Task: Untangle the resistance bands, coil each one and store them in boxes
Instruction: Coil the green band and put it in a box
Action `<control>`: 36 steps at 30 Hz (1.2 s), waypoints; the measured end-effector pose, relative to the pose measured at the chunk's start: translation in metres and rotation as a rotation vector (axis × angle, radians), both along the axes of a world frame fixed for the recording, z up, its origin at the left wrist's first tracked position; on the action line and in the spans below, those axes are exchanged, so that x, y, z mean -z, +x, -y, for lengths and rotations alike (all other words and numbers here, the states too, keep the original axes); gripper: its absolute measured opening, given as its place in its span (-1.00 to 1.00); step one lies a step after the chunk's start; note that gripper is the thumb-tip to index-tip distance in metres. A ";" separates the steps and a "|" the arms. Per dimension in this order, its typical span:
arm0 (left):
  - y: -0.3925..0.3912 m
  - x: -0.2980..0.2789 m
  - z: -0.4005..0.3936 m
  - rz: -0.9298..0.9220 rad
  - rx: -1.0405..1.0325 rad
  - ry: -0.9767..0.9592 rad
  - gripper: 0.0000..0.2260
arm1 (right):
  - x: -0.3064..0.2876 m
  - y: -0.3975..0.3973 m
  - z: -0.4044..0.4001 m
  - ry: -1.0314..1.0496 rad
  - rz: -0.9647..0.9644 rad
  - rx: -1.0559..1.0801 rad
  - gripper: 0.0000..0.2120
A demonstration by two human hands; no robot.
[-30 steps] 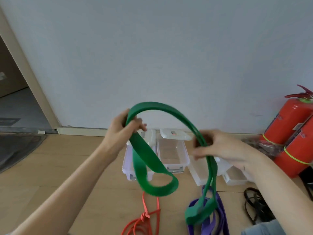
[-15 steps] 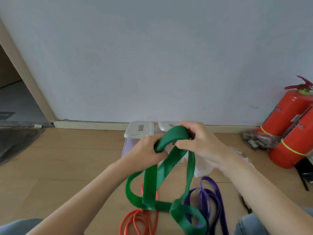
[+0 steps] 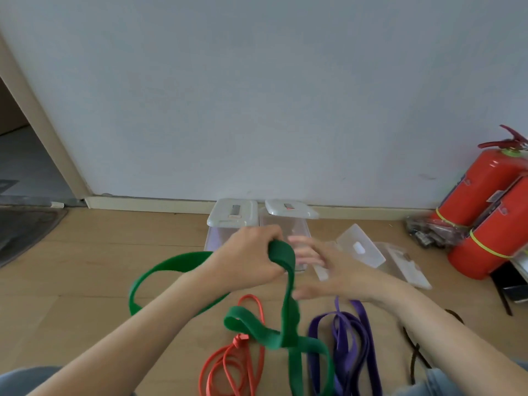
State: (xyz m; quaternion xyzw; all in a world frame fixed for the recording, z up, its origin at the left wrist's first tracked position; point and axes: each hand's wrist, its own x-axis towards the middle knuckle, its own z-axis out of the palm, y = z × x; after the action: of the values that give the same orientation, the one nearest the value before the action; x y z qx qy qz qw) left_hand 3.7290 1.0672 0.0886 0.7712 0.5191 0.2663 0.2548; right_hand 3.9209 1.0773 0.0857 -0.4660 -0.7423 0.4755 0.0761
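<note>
My left hand (image 3: 248, 260) grips a fold of the wide green band (image 3: 288, 312), which hangs down in loops to the wooden floor. My right hand (image 3: 328, 270) is blurred beside it, fingers spread, holding nothing and apart from the band. A thin orange band (image 3: 228, 364) with a knot lies on the floor below. A purple band (image 3: 351, 338) lies in loose loops to its right. Two clear plastic boxes (image 3: 220, 238) with white lids propped behind them stand by the wall, partly hidden by my hands.
More clear boxes and lids (image 3: 363, 250) lie to the right. Two red fire extinguishers (image 3: 485, 224) lean at the far right wall. A black band (image 3: 414, 352) lies near my right arm. A doorway and dark mat (image 3: 23, 230) are at left.
My right hand has let go of the green band and opened. My left hand keeps its grip, and the band's loops have dropped and spread wider to the left.
</note>
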 end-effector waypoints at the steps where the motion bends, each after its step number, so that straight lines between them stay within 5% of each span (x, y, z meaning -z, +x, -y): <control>1: 0.008 0.004 0.000 -0.071 -0.006 0.045 -0.77 | 0.004 -0.009 0.004 0.038 -0.073 -0.001 -0.25; 6: 0.006 0.022 -0.007 -0.114 -0.072 0.024 -0.85 | 0.006 -0.021 0.006 0.384 -0.121 0.118 -0.80; 11: -0.007 0.040 -0.002 0.046 0.031 -0.153 -0.76 | -0.009 -0.001 -0.003 0.405 -0.257 0.264 -0.70; 17: -0.018 0.024 -0.007 -0.043 -0.028 -0.089 -0.78 | -0.005 0.015 -0.011 0.425 0.067 0.160 -0.69; 20: -0.007 0.016 -0.005 -0.025 0.033 -0.074 -0.78 | 0.004 0.007 -0.002 0.229 0.032 0.029 -0.35; 22: 0.004 0.014 -0.003 -0.029 0.085 -0.101 -0.76 | 0.010 -0.007 0.002 0.290 -0.095 0.041 -0.21; 26: 0.002 0.016 -0.007 0.074 0.082 -0.152 -0.78 | 0.004 -0.011 0.004 0.423 -0.248 0.069 -0.43; 30: -0.020 0.037 -0.013 -0.196 -0.003 -0.154 -0.60 | -0.009 0.006 -0.006 0.437 -0.430 0.285 -0.61; 32: -0.030 0.044 -0.014 -0.040 -0.129 -0.285 -0.73 | -0.015 0.019 -0.013 0.420 -0.516 0.416 -0.66; 36: -0.040 0.042 -0.018 0.609 -0.307 -0.514 -0.81 | -0.008 0.032 -0.019 0.406 -0.380 0.461 -0.79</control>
State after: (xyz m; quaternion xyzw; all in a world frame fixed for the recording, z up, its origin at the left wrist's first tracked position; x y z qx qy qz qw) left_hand 3.6893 1.0851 0.0471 0.4826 0.5783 0.3786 0.5378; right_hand 3.9526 1.0965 0.0936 -0.4999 -0.6695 0.3666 0.4091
